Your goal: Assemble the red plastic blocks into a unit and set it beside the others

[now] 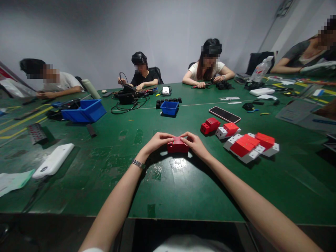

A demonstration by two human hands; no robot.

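A red electrical module [177, 146], shaped like a DIN-rail housing, rests on the green table in front of me. My left hand [160, 140] grips its left end, with thumb and fingers closed at the top edge. At the right end, my right hand [193, 142] pinches it the same way. To the right of my hands sit another red module [210, 126] and a white module with a red top [228, 130]. Beside these are larger white-and-red modules [245, 147], grouped close together.
A phone [225, 114] lies behind the modules. Ahead are a small blue bin [169, 108] and several black caps; a larger blue bin [84, 111] stands left. A white power bank [54, 160] with a cable lies at left. Several people sit around the table [189, 196].
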